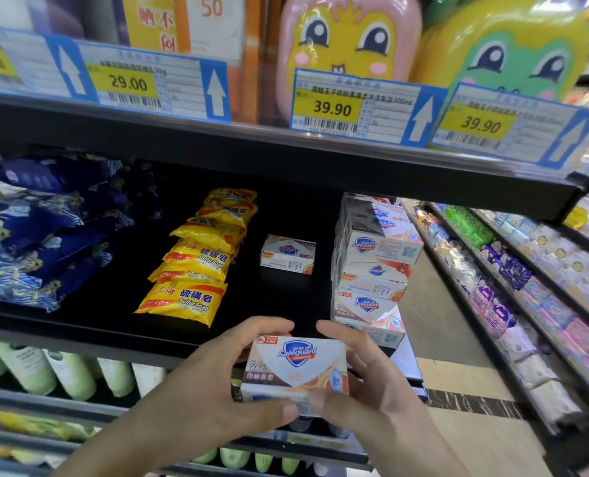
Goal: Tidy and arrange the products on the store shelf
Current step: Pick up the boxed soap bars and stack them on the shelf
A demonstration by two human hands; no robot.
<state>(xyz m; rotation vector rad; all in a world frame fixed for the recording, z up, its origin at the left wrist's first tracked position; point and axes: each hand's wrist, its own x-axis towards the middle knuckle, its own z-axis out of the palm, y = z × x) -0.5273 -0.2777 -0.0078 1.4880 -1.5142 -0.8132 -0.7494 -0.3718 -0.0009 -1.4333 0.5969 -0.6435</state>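
**Both hands on one soap box**

Closest up, a white Safeguard soap box [294, 368] sits between both hands, out in front of the black shelf [114, 304]. Left hand [213, 383] wraps its left side, fingers curled over the top edge and thumb underneath; right hand [365, 376] pinches the right side the same way. Further in, one lone Safeguard box [287, 253] sits mid-shelf, between the yellow sulfur soap packs [196, 259] and the stacked Safeguard boxes [375, 266].
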